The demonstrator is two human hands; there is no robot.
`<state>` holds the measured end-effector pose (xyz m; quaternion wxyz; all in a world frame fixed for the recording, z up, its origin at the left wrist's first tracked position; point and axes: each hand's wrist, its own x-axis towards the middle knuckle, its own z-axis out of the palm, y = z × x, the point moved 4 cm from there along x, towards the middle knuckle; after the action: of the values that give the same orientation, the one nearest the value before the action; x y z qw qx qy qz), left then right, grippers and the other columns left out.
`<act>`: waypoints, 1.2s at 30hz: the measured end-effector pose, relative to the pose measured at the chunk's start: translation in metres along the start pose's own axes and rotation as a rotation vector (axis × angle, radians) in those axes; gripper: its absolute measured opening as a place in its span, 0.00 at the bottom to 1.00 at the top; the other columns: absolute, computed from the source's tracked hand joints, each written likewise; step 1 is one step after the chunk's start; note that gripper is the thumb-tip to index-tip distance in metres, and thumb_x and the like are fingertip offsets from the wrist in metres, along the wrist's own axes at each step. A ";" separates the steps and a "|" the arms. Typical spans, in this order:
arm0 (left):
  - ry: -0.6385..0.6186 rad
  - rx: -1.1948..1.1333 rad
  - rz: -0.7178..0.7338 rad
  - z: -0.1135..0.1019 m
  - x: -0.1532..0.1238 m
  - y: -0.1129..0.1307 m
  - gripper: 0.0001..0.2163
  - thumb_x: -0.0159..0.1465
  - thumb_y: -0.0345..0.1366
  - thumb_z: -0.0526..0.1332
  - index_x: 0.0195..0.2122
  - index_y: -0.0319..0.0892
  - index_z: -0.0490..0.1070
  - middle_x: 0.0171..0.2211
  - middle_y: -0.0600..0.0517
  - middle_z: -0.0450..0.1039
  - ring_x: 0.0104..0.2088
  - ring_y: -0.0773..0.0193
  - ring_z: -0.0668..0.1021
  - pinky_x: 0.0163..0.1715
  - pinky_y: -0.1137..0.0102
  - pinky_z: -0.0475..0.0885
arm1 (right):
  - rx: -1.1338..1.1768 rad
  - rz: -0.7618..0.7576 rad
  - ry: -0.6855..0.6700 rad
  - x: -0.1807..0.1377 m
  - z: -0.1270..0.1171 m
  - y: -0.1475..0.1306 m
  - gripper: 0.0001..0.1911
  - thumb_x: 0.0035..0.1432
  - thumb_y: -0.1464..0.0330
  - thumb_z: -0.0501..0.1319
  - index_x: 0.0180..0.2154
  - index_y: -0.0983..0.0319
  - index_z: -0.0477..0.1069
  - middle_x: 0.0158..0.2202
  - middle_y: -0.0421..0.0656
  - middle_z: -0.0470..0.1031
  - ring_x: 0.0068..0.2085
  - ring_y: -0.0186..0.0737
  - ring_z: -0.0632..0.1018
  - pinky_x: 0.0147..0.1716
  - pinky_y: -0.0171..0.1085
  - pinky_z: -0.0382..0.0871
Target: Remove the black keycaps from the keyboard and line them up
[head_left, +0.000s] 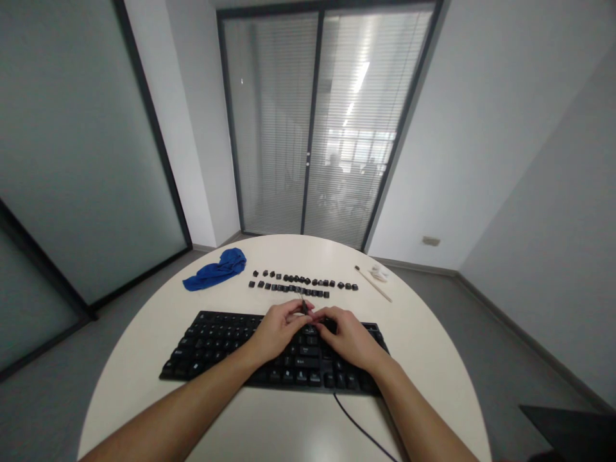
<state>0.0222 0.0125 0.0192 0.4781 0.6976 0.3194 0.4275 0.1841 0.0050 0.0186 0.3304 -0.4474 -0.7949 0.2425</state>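
Note:
A black keyboard (pixel 216 333) lies on the round table, some of its upper keys covered by my hands. Over its upper middle, my left hand (pixel 279 327) pinches a small dark tool (pixel 304 307) with thin metal ends pointing away from me, which looks like a keycap puller. My right hand (pixel 349 333) is closed beside it, fingertips together at the tool's near end. Whatever those fingertips hold is too small to make out. Beyond my hands, loose black keycaps (pixel 296 280) lie in two rows.
A crumpled blue cloth (pixel 221 269) lies at the table's (pixel 158 321) far left. At the far right are a thin brush (pixel 374 284) and some small white pieces (pixel 379 274). The keyboard's cable (pixel 360 428) runs toward the near edge. Glass doors (pixel 312 128) stand behind.

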 end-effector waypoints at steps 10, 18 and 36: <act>-0.027 0.016 -0.034 0.001 0.005 -0.010 0.10 0.64 0.40 0.60 0.40 0.39 0.73 0.36 0.50 0.78 0.39 0.57 0.79 0.40 0.68 0.71 | -0.024 0.003 -0.010 0.001 0.002 0.004 0.12 0.61 0.70 0.58 0.44 0.57 0.76 0.41 0.42 0.80 0.44 0.43 0.78 0.47 0.41 0.69; -0.082 0.099 -0.032 0.003 0.005 -0.010 0.08 0.65 0.38 0.59 0.40 0.39 0.74 0.34 0.50 0.77 0.37 0.59 0.78 0.38 0.70 0.70 | -0.041 0.015 -0.014 0.002 0.002 0.005 0.11 0.61 0.70 0.57 0.43 0.57 0.76 0.39 0.43 0.79 0.42 0.43 0.77 0.45 0.40 0.68; -0.100 0.131 0.008 0.007 -0.001 -0.007 0.06 0.65 0.36 0.59 0.39 0.40 0.74 0.37 0.49 0.79 0.40 0.59 0.80 0.41 0.69 0.72 | -0.041 0.019 -0.018 0.002 0.002 0.003 0.09 0.60 0.71 0.56 0.40 0.58 0.75 0.39 0.42 0.79 0.43 0.42 0.77 0.45 0.39 0.67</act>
<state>0.0280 0.0113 0.0114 0.4449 0.7493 0.3195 0.3722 0.1837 0.0080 0.0157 0.3118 -0.4596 -0.7982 0.2332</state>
